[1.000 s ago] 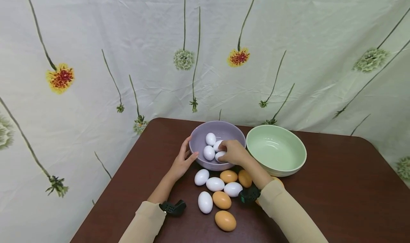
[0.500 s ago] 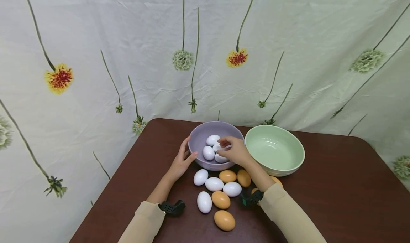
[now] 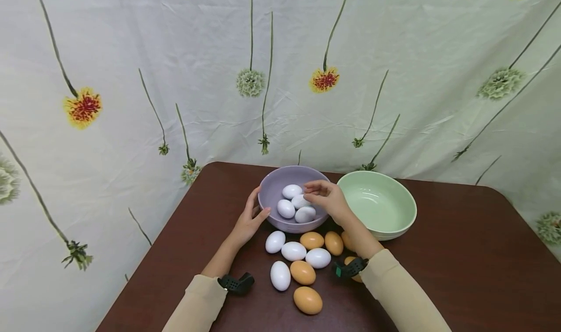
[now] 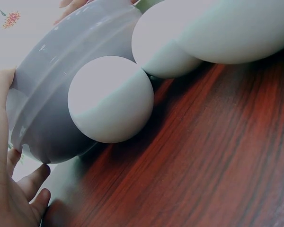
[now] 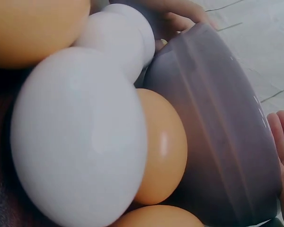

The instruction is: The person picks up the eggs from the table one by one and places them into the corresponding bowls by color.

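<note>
Counter [image 3: 464, 244], far edge: four eggs [image 3: 286, 209] in purple bowl [image 3: 290, 227], loose eggs [image 3: 280, 276] seemingly pending; my left fingers [image 3: 252, 201] grip bowl, right fingers [image 3: 317, 188] empty.

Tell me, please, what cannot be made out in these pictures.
Head: green bowl, near left side hidden by right forearm.
Head: a brown egg, partly behind that forearm.
Left wrist: top-right white egg, cut off by the frame's edges.
Right wrist: purple bowl, inside hidden by its wall.
</note>
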Action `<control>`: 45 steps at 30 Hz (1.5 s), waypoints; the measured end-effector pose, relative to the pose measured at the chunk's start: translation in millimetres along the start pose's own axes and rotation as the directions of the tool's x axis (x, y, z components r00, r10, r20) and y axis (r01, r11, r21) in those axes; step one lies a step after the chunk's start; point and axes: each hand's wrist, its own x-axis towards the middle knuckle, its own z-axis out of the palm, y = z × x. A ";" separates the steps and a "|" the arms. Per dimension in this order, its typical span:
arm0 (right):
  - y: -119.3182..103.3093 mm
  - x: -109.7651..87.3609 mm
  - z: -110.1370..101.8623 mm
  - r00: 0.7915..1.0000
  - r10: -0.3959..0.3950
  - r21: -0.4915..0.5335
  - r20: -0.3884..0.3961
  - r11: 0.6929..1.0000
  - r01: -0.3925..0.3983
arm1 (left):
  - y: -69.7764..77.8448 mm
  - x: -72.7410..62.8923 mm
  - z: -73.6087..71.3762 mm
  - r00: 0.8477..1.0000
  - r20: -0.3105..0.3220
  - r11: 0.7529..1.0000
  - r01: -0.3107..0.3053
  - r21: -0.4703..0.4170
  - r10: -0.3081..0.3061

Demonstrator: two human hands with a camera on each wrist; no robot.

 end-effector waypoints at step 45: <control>-7.7 -72.8 -15.1 0.988 0.048 0.143 0.146 0.987 -0.069 | 11.7 -3.5 1.4 1.000 -0.010 1.000 -0.011 0.030 0.011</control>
